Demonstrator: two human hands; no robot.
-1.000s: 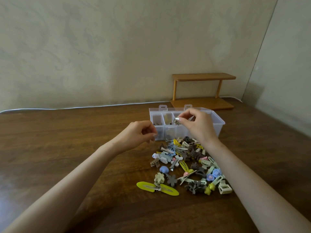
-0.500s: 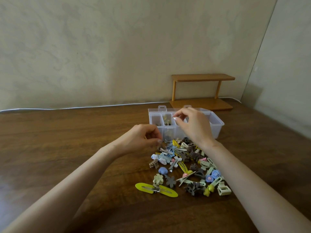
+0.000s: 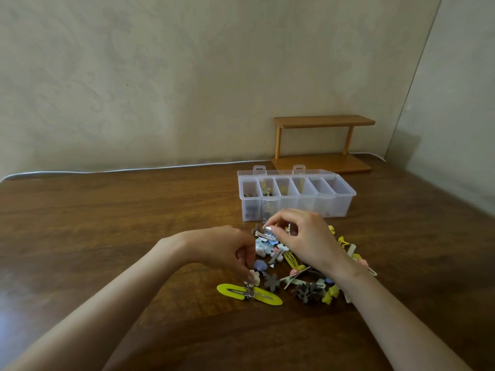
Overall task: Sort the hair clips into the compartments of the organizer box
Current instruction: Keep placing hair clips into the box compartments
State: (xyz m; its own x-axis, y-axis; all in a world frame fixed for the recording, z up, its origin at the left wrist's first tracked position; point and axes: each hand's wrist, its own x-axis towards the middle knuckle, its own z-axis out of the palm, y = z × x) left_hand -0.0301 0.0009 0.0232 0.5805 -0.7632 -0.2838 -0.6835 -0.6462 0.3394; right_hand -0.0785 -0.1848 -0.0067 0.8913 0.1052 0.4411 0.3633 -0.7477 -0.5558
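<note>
On the wooden table (image 3: 107, 223), head view | hair clips (image 3: 308, 289) piled just before the clear organizer box (image 3: 294, 207), a few already in its two leftmost compartments | left hand (image 3: 222, 250) pinches cream flower clip (image 3: 255, 276) at the pile's near-left edge | right hand (image 3: 302, 236) curled over the pile's far side, fingertips at silver clip (image 3: 265, 236), grip cannot be told

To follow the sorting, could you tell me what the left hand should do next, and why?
Probably lift the cream flower clip that the left hand pinches at the near edge of the pile and carry it to the box, whose second compartment from the left seems to hold a similar one.
</note>
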